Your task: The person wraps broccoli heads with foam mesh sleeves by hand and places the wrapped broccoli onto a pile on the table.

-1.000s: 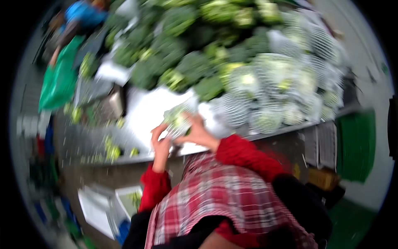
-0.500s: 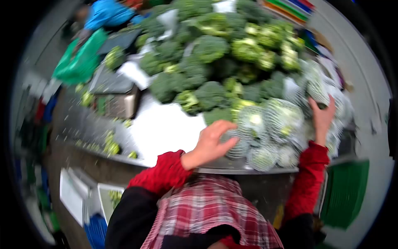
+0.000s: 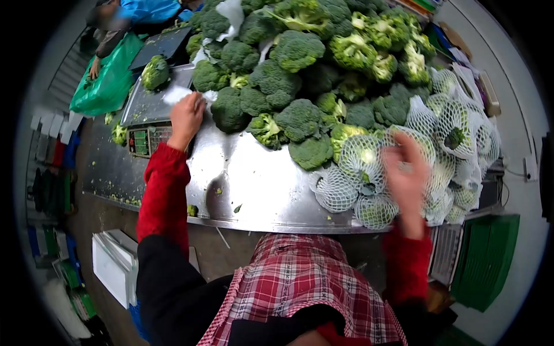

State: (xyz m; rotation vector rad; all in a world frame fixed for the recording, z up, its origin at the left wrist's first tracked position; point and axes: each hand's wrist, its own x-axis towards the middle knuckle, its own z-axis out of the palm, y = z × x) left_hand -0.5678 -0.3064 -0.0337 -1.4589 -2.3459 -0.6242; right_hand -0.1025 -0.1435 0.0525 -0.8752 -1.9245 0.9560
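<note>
My left hand (image 3: 186,120) is closed at the right edge of the scale's metal plate (image 3: 138,108). White foam netting (image 3: 175,94) shows at its fingertips, partly hidden by them. My right hand (image 3: 406,179), smeared by motion, is over the netted broccoli at the table's front right; whether its fingers hold anything is unclear. Beside it are a netted broccoli head (image 3: 360,157), another lying on its side (image 3: 336,190) and one nearer the edge (image 3: 375,211). Bare broccoli heads (image 3: 297,119) are piled behind, between my hands.
One broccoli head (image 3: 155,72) rests on the scale. A person's hand (image 3: 94,68) is at a green bag (image 3: 107,86) on the far left. Green crates (image 3: 485,262) stand right of the metal table (image 3: 262,193); white boxes (image 3: 112,268) are below left.
My left hand has moved left and away from me to the scale. My right hand has left a netted head at the right and come closer. The white sheet on the metal table is no longer visible.
</note>
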